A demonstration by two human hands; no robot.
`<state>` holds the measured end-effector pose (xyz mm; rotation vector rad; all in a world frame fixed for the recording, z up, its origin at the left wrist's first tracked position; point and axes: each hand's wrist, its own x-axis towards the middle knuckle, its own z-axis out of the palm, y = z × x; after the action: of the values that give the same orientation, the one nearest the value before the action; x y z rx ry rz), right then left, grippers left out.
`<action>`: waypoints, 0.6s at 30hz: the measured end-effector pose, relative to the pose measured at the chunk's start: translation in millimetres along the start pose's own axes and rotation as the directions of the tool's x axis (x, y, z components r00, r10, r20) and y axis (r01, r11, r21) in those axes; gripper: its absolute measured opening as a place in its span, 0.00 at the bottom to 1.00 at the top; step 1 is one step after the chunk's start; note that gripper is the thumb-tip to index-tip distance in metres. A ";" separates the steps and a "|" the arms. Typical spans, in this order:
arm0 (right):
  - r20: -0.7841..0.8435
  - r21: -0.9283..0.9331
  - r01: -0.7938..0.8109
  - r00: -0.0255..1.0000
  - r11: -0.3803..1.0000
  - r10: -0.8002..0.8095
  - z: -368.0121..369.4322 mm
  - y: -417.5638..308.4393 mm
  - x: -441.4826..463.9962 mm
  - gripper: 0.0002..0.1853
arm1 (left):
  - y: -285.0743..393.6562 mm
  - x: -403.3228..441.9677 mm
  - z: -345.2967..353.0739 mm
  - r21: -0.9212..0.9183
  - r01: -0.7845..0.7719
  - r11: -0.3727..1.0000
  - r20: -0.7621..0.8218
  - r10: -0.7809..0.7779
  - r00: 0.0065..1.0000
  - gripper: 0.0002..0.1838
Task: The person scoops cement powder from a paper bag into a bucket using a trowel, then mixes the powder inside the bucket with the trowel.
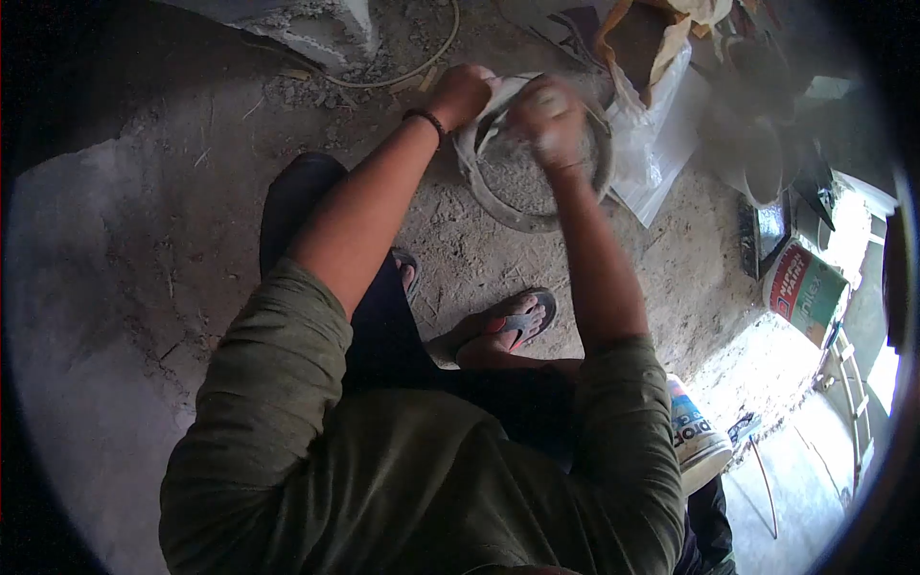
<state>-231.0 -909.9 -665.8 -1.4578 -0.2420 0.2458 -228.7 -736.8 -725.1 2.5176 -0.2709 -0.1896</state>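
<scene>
A round, pale-rimmed container (pixel 522 218) stands on the dusty ground, with grey, grainy material (pixel 517 177) inside. My left hand (pixel 463 96), with a dark bracelet at the wrist, is closed at the container's upper left rim, on something pale that I cannot make out. Over the upper part of the container is my right hand (pixel 548 115), smeared by motion. Its fingers look curled, but what they hold, if anything, is too blurred to tell.
An opened bag (pixel 637 43) and white plastic sheet (pixel 661 134) lie right of the container. Paint bucket (pixel 807 290) stands at the right, another bucket (pixel 698 441) by my right elbow. A pale hose (pixel 422 69) curves at the top. My sandalled foot (pixel 517 321) is below the container.
</scene>
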 end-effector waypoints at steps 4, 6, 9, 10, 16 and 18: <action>0.079 -0.029 -0.033 0.996 0.999 0.035 -16.5 -9.3 0.8 0.05 | -29.4 2.4 29.7 -0.090 -0.022 0.996 -0.136 0.009 0.991 0.16; 0.057 0.097 -0.068 0.996 0.993 0.062 -28.1 -34.1 6.4 0.05 | 0.8 -5.2 2.8 0.086 -0.007 0.996 -0.074 0.013 0.997 0.14; 0.044 0.052 0.074 0.996 0.996 -0.076 -15.9 -52.8 14.6 0.05 | -21.0 5.9 28.2 0.089 -0.046 0.995 -0.188 0.062 0.980 0.13; 0.031 0.072 0.077 0.996 0.994 -0.079 -6.4 -41.4 12.7 0.05 | -22.2 7.6 25.2 0.104 -0.040 0.994 -0.167 0.057 0.984 0.13; 0.181 -0.109 0.050 0.983 0.993 -0.030 -22.7 -1.5 -3.8 0.05 | 8.9 -8.4 -6.8 -0.152 0.126 0.980 -0.032 -0.132 0.991 0.17; 0.122 0.043 -0.044 0.992 0.998 0.038 -23.2 -34.2 0.7 0.04 | -19.2 -3.9 21.0 0.123 -0.057 0.991 -0.132 0.074 0.988 0.16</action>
<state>-222.5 -935.0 -634.0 -1.4056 -0.3031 0.3716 -233.7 -731.9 -752.9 2.6205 -0.3175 0.0265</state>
